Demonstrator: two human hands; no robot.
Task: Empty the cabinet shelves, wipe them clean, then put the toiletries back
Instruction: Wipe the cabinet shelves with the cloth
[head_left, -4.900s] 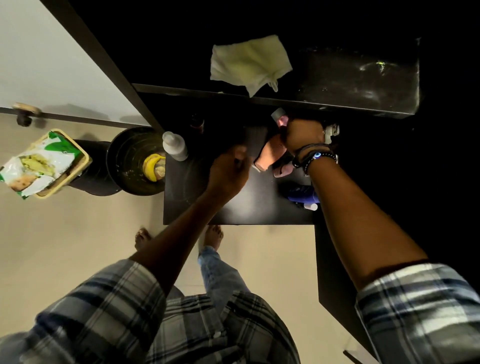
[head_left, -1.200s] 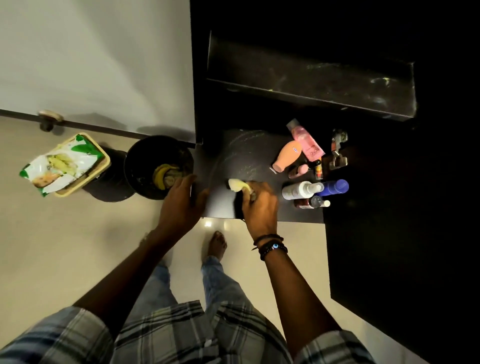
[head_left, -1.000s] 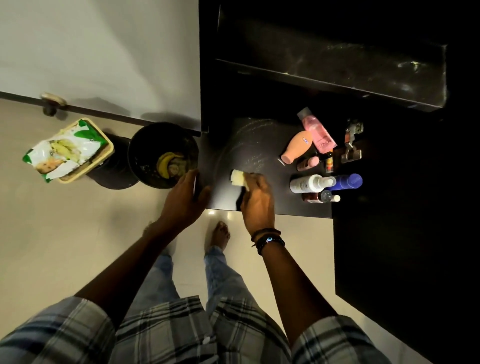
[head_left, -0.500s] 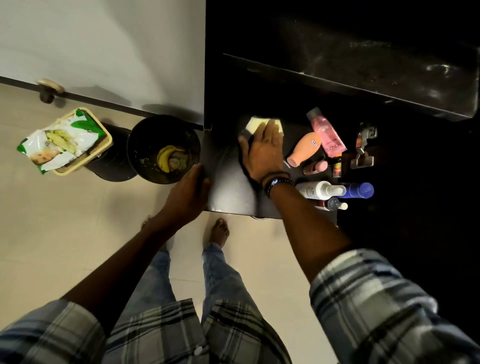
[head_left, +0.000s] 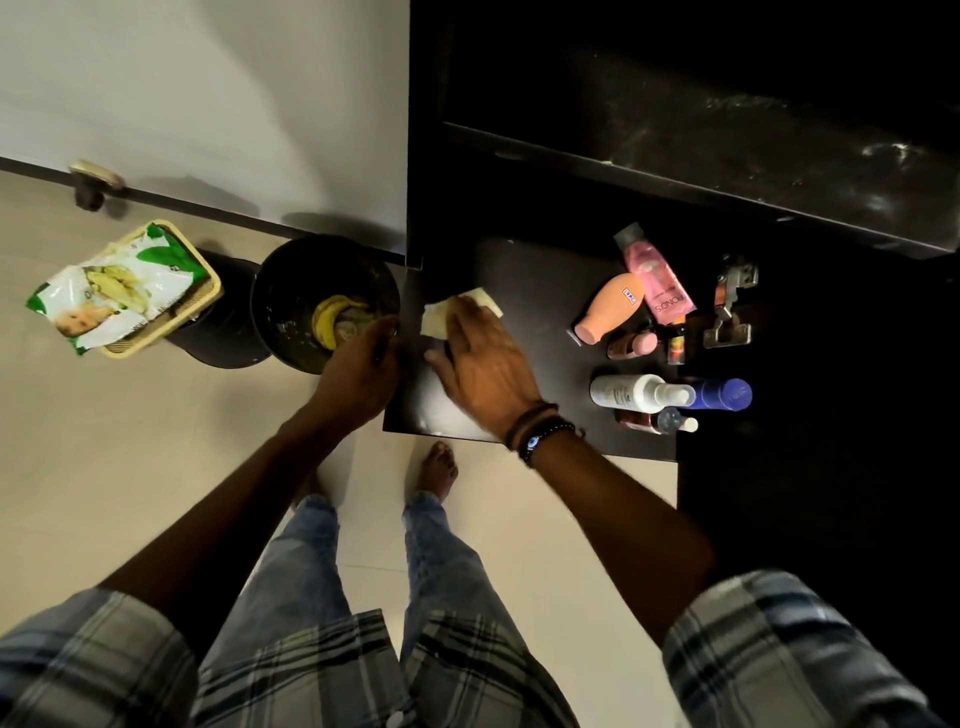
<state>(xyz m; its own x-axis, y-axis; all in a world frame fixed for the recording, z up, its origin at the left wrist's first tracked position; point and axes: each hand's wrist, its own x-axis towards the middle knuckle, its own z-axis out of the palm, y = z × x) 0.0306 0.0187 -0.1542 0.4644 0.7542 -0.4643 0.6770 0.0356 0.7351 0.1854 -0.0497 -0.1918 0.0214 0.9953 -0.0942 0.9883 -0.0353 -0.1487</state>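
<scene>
Shelf (head_left: 540, 291), dark & dusty, juts over pale tile floor (head_left: 104, 441). Right hand (head_left: 480, 358) lies flat, fingers spread, pressing yellow cloth (head_left: 435, 314) at far-left corner. Left hand (head_left: 358, 376) curls round shelf's left edge. Toiletries (head_left: 644, 332) sit well right of fingertips.

Right hand (head_left: 483, 374) flat on a cloth (head_left: 439, 314) at the left of the lower shelf (head_left: 540, 291), left hand (head_left: 358, 379) on the shelf's left edge, bottles (head_left: 644, 353) clustered at its right, bin (head_left: 322, 301) on the floor left of the shelf, basket (head_left: 156, 291) further left, upper shelf (head_left: 727, 150) behind
</scene>
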